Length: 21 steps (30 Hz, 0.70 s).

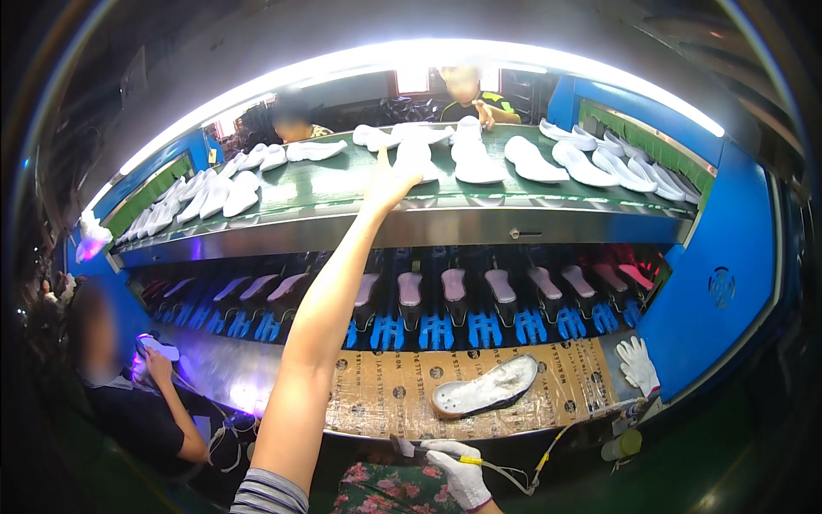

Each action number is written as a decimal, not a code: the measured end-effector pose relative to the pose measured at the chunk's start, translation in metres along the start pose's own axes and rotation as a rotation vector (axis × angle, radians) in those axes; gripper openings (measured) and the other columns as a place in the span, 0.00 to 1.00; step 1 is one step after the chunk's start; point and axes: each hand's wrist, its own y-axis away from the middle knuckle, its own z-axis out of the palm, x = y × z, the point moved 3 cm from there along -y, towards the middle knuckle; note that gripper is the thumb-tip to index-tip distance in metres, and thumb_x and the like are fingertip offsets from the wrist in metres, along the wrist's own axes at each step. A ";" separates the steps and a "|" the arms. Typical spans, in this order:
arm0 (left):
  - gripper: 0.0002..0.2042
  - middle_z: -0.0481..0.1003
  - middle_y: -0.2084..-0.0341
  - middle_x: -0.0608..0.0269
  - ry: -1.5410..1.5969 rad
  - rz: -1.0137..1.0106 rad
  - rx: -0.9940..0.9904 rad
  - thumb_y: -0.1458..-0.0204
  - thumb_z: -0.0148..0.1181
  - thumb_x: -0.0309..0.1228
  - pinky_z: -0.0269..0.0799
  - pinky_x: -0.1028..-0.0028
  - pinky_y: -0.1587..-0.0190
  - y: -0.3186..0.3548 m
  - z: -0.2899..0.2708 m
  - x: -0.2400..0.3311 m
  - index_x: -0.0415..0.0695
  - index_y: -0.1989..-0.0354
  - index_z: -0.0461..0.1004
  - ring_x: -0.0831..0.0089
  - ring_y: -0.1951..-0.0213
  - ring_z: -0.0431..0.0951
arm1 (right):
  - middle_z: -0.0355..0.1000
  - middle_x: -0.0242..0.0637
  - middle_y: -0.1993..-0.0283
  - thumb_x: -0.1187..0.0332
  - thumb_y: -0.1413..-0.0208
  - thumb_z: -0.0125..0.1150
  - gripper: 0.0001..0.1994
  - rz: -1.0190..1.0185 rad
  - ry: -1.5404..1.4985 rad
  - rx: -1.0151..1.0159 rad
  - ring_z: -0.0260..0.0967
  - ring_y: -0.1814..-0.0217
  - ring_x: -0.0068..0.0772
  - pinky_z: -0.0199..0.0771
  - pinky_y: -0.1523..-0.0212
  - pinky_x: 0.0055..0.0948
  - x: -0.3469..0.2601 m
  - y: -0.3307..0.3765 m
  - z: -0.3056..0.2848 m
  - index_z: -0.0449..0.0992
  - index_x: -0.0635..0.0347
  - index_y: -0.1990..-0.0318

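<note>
My bare left hand (392, 182) reaches far forward to the upper green conveyor belt (330, 178). Its thumb and fingers close round the near end of a white shoe sole (414, 154). Low in front of me, my right hand (462, 474) wears a white knit glove and grips a brush (413, 449) with a dark handle. Yellow tape and a thin hose run from the handle's end. A separate white sole (486, 387) with a dark side edge lies tilted on the cardboard-covered ledge (368, 403).
More white soles (591, 163) line the belt. Below, pinkish sole-shaped pieces (454, 287) stand on blue-based holders. A white glove (638, 364) lies at the ledge's right end, above a capped container (622, 445). A co-worker (128, 411) at left holds a sole; two people are beyond the belt.
</note>
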 end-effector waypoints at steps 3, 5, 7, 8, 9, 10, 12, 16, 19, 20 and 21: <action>0.60 0.62 0.26 0.36 -0.014 0.136 0.274 0.53 0.73 0.57 0.63 0.55 0.27 -0.024 -0.046 -0.059 0.35 0.19 0.47 0.45 0.28 0.67 | 0.84 0.40 0.49 0.76 0.39 0.71 0.11 0.093 -0.076 -0.016 0.80 0.49 0.27 0.80 0.45 0.26 0.009 -0.003 0.011 0.86 0.67 0.49; 0.55 0.66 0.30 0.37 -0.438 -0.139 0.213 0.53 0.75 0.54 0.61 0.50 0.27 -0.009 -0.063 -0.045 0.40 0.20 0.53 0.42 0.29 0.67 | 0.84 0.40 0.49 0.76 0.39 0.71 0.11 0.125 -0.070 0.099 0.80 0.49 0.27 0.80 0.46 0.27 0.009 -0.003 -0.011 0.86 0.67 0.49; 0.51 0.66 0.32 0.37 -0.900 -0.044 0.616 0.53 0.74 0.50 0.61 0.44 0.29 0.009 -0.121 -0.085 0.43 0.22 0.57 0.39 0.30 0.66 | 0.84 0.40 0.50 0.76 0.39 0.71 0.12 0.145 -0.057 0.109 0.80 0.50 0.27 0.81 0.46 0.27 0.012 -0.007 -0.006 0.86 0.67 0.49; 0.51 0.64 0.31 0.36 -1.013 -0.059 0.640 0.54 0.75 0.45 0.60 0.44 0.28 0.022 -0.144 -0.090 0.43 0.21 0.56 0.40 0.29 0.64 | 0.84 0.40 0.50 0.76 0.39 0.71 0.12 0.158 -0.047 0.127 0.80 0.50 0.27 0.81 0.46 0.27 0.013 -0.006 -0.006 0.86 0.67 0.48; 0.49 0.66 0.32 0.38 -1.084 -0.085 0.611 0.56 0.76 0.42 0.60 0.43 0.29 0.030 -0.175 -0.101 0.43 0.24 0.59 0.40 0.31 0.67 | 0.84 0.40 0.50 0.76 0.38 0.71 0.12 0.165 -0.046 0.128 0.80 0.50 0.27 0.81 0.47 0.27 0.015 -0.004 -0.005 0.86 0.67 0.48; 0.44 0.68 0.33 0.43 -0.978 -0.247 0.534 0.55 0.74 0.45 0.62 0.44 0.32 0.040 -0.202 -0.102 0.42 0.28 0.66 0.43 0.34 0.70 | 0.84 0.39 0.51 0.76 0.38 0.71 0.12 0.167 -0.047 0.135 0.80 0.50 0.26 0.81 0.48 0.26 0.016 -0.003 -0.003 0.85 0.67 0.48; 0.33 0.76 0.39 0.50 -1.053 -0.384 0.562 0.53 0.73 0.49 0.69 0.46 0.39 0.061 -0.250 -0.155 0.48 0.38 0.76 0.46 0.41 0.76 | 0.84 0.38 0.51 0.75 0.38 0.70 0.12 0.160 -0.073 0.115 0.80 0.51 0.25 0.81 0.49 0.26 0.015 -0.004 0.009 0.85 0.67 0.48; 0.22 0.77 0.42 0.58 -0.550 0.036 0.568 0.45 0.73 0.40 0.80 0.52 0.51 0.100 -0.363 -0.227 0.47 0.43 0.79 0.50 0.52 0.83 | 0.84 0.38 0.51 0.77 0.39 0.70 0.11 0.131 -0.069 -0.004 0.80 0.51 0.25 0.79 0.48 0.25 0.006 -0.003 0.041 0.86 0.67 0.50; 0.18 0.72 0.37 0.55 0.149 0.050 0.494 0.39 0.69 0.31 0.81 0.58 0.48 0.169 -0.328 -0.211 0.42 0.42 0.75 0.58 0.47 0.82 | 0.84 0.38 0.52 0.77 0.39 0.69 0.10 0.118 0.062 0.036 0.79 0.52 0.24 0.79 0.49 0.24 0.004 -0.001 0.034 0.86 0.68 0.52; 0.19 0.70 0.35 0.53 0.319 0.128 0.495 0.38 0.68 0.28 0.79 0.59 0.42 0.198 -0.338 -0.204 0.41 0.40 0.72 0.59 0.42 0.80 | 0.84 0.38 0.52 0.77 0.39 0.69 0.09 0.079 0.076 -0.004 0.79 0.52 0.23 0.79 0.49 0.24 0.001 -0.001 0.039 0.86 0.68 0.52; 0.21 0.69 0.34 0.52 0.298 0.179 0.504 0.37 0.67 0.29 0.74 0.60 0.37 0.229 -0.340 -0.191 0.41 0.38 0.70 0.59 0.38 0.77 | 0.84 0.34 0.52 0.75 0.38 0.70 0.10 0.060 0.055 -0.014 0.78 0.55 0.20 0.77 0.53 0.20 0.001 0.000 0.040 0.86 0.66 0.50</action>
